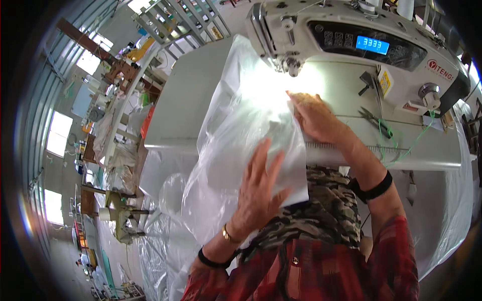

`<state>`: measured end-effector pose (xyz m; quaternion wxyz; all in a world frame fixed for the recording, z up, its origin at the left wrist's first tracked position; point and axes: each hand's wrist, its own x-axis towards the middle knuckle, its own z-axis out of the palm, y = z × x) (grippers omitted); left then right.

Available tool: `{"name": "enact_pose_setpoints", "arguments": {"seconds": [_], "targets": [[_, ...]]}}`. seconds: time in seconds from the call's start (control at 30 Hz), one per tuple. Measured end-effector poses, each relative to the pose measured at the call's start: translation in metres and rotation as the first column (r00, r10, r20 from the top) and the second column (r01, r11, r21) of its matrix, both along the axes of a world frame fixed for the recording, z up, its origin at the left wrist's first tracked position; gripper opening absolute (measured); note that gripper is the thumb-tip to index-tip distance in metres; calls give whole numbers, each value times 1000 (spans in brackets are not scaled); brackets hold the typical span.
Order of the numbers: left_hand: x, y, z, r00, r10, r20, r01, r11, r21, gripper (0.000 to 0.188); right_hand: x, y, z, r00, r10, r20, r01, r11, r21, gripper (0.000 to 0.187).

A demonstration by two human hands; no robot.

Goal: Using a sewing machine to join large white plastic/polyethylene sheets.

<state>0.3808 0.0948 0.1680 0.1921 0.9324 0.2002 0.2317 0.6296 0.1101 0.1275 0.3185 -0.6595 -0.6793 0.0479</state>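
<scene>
A translucent white plastic sheet [233, 145] runs from under the sewing machine's needle area down over the table's near edge. My left hand [261, 188] is over its lower part, fingers spread and stretched out. At the sheet's right edge, close to the needle, my right hand [317, 118] has its fingers drawn together on the material. Strong lamp glare washes out its fingertips and the sheet there. Above both hands stands the white sewing machine [346, 42], with a lit blue display [372, 44]. Its needle and presser foot are lost in the glare.
Right of my right hand lie black-handled snips [376, 122], green thread [409, 150] and a small black tool [366, 83]. A ruler strip [381, 149] follows the table's front edge. More clear plastic [170, 190] hangs at the left, near a metal rack [181, 22].
</scene>
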Motion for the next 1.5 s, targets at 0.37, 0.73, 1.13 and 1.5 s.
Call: {"name": "enact_pose_setpoints", "arguments": {"seconds": [0.37, 0.73, 1.13, 1.5], "targets": [[-350, -96, -176, 633, 408, -658, -620, 776, -117, 102, -18, -8, -12, 995, -83, 62, 74, 989, 130, 69], [-290, -58, -3, 914, 242, -325, -320, 923, -213, 28, -138, -93, 4, 932, 5, -363, 134, 924, 358, 6], [-132, -2, -31, 941, 333, -54, -338, 929, -150, 25, -211, -97, -59, 320, -160, -934, -451, 841, -299, 25], [-138, -16, -33, 914, 373, 161, -46, 489, -871, 11, -205, -132, -59, 146, -97, -985, -578, 800, -164, 26]]}}
